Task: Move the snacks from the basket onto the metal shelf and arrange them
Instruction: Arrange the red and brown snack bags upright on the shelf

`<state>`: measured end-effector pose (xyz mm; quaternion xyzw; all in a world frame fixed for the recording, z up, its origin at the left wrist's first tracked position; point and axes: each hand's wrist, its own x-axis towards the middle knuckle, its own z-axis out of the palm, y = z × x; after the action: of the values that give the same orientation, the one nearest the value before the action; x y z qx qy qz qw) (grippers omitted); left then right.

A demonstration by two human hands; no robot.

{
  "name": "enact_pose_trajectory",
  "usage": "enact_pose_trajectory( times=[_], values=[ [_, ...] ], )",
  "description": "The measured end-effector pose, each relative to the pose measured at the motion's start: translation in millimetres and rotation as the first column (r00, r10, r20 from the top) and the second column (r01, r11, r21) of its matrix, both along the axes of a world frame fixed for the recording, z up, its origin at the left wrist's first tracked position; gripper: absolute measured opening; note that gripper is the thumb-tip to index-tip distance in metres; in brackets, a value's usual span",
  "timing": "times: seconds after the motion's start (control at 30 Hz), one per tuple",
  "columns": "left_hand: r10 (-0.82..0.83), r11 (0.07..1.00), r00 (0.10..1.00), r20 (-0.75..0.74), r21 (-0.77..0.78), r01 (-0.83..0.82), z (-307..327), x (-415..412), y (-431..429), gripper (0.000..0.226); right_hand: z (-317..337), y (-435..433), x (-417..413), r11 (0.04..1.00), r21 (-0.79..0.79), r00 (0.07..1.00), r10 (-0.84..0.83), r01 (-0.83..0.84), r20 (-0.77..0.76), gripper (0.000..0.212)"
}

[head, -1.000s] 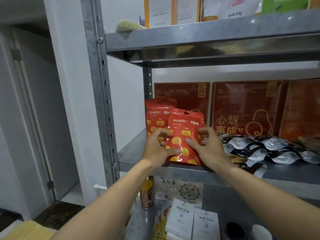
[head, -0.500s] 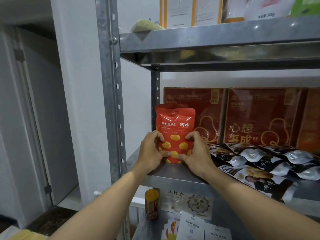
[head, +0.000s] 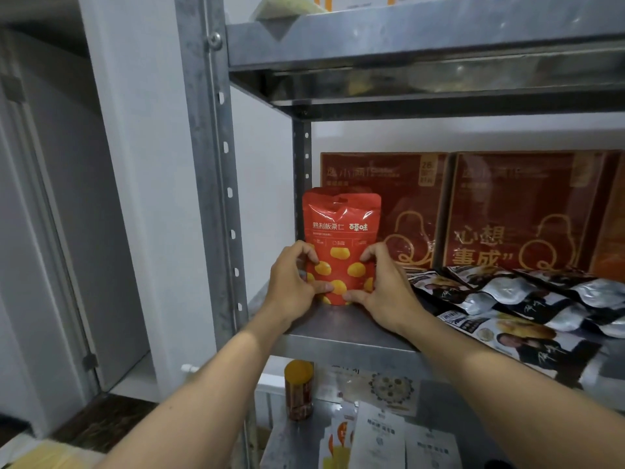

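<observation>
2 hands, the left hand and the right hand, curl their fingers round the lower sides of the red snack pouch, which has gone from tilted to standing upright at the left end of the metal shelf, so placing it looks nearly done.

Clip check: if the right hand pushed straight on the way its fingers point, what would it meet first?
The right hand grips the red snack pouch, so the pouch comes first. Pushed deeper, it would probably meet the dark red box standing behind; depth there is unclear.
</observation>
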<state>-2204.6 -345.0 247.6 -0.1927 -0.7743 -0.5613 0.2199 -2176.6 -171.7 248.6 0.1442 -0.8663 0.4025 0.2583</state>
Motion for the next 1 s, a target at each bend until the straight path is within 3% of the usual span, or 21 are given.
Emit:
enact_pose_trajectory(
  times=[0.57, 0.9, 1.0],
  values=[
    [0.035, 0.998, 0.998, 0.049, 0.054, -0.037, 1, 5, -1, 0.040, -1, 0, 4, 0.997, 0.076, 1.000, 0.009, -0.011, 0.024, 0.063],
    [0.193, 0.978, 0.981, -0.009, -0.082, -0.193, 3, 22, 2, 0.043, 5, -2, 24, 0.984, 0.154, 0.995, -0.095, 0.095, -0.004, 0.060],
    [0.288, 0.947, 0.954, -0.090, -0.124, -0.297, 1, 35, 3, 0.043, 7, 0, 41, 0.967, 0.220, 0.992, -0.128, 0.128, -0.015, 0.063]
  ],
)
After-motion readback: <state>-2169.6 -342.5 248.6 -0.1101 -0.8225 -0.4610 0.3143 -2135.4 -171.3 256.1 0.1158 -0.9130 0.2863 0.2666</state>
